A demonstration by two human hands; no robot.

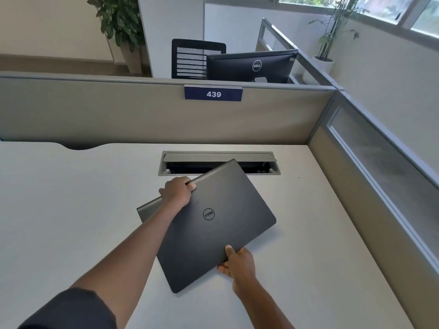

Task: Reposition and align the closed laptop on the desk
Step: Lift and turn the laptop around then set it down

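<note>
A closed dark grey laptop (213, 233) with a round logo on its lid sits skewed over the white desk (71, 210), turned roughly a quarter turn off square. Its far corner overlaps the cable slot. My left hand (177, 191) grips the laptop's far left edge, thumb on the lid. My right hand (238, 263) holds the near right edge, thumb on top and fingers underneath. The laptop looks tilted, its left side raised off the desk.
An open grey cable slot (175, 172) is set into the desk behind the laptop. Beige partition walls (118, 115) close the back and right sides, with a blue 439 sign (213, 93). Beyond the partition stand a monitor (251, 66) and a chair (192, 58).
</note>
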